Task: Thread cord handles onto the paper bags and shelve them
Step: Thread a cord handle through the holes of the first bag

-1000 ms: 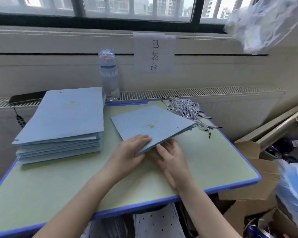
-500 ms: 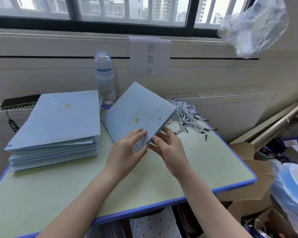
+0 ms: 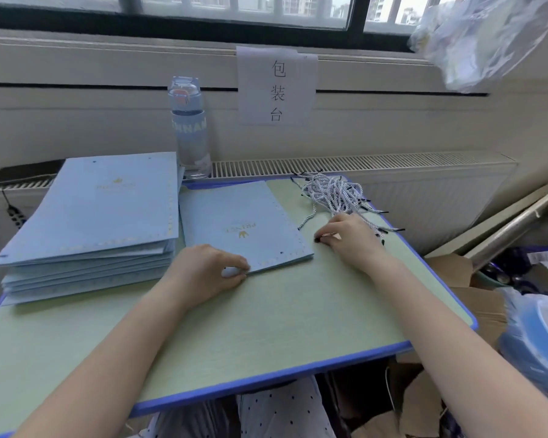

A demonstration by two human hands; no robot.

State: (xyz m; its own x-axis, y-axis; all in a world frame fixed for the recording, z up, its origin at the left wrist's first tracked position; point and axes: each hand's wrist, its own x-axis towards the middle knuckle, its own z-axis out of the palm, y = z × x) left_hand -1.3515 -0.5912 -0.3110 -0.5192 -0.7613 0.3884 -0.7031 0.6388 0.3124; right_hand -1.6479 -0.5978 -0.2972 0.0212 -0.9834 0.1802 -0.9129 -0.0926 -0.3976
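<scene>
A flat light-blue paper bag (image 3: pixel 234 222) with a gold crown print lies on the green desk (image 3: pixel 266 327), its punched edge toward me. My left hand (image 3: pixel 209 270) pinches the bag's near left corner. My right hand (image 3: pixel 351 238) rests on the desk just right of the bag, at the near end of a pile of white-and-grey cords (image 3: pixel 332 194), with thumb and forefinger closed on a black cord tip. A stack of several flat blue bags (image 3: pixel 98 216) sits at the left.
A clear water bottle (image 3: pixel 190 131) stands at the back of the desk by the radiator grille. A phone (image 3: pixel 26 172) lies on the sill at far left. Cardboard boxes (image 3: pixel 469 279) and plastic-wrapped goods (image 3: pixel 538 336) crowd the floor at right.
The bag was lifted and turned over between both hands, and now lies flat with its print up. My right hand left the bag and went to the cord pile.
</scene>
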